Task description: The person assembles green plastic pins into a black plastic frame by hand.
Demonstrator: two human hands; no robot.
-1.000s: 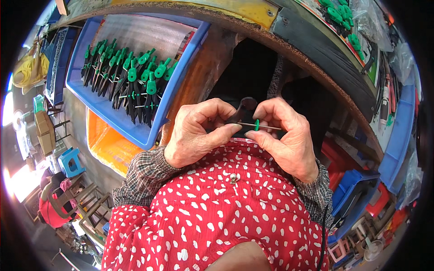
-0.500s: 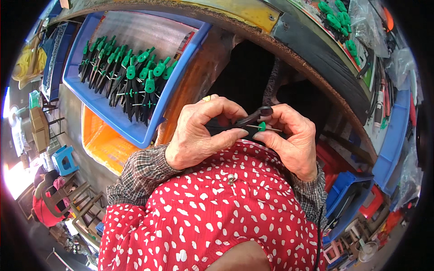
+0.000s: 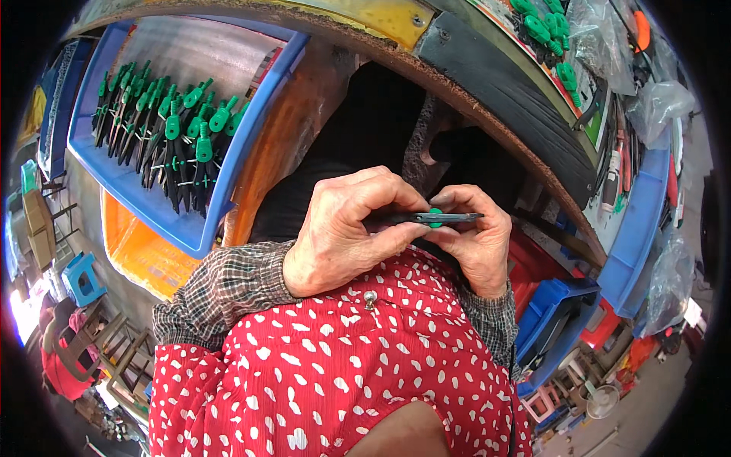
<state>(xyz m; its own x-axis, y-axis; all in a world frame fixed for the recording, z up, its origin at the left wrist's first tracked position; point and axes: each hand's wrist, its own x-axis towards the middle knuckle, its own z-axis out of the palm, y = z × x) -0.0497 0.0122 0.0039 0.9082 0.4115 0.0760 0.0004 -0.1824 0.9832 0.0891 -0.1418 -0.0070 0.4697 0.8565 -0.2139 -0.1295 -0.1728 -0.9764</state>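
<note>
Looking from the left, you had one blue tray [image 3: 145, 202] above one orange crate [image 3: 137, 244]. It contained more than a dozen green-headed tools [image 3: 173, 126], too overlapped for exact counting. Your left hand [image 3: 343, 228] pinched one dark slim tool [image 3: 459, 218] between thumb and fingers, before your waist. Half a second earlier, a thin rod was visible at the single green piece [image 3: 435, 213]; now the dark tool lay across there, so these parts seemed brought together. Your right hand [image 3: 487, 251] had its fingers closed around them. Farther right, the worktop [image 3: 510, 91] carried at least four green-headed items [image 3: 537, 29].
</note>
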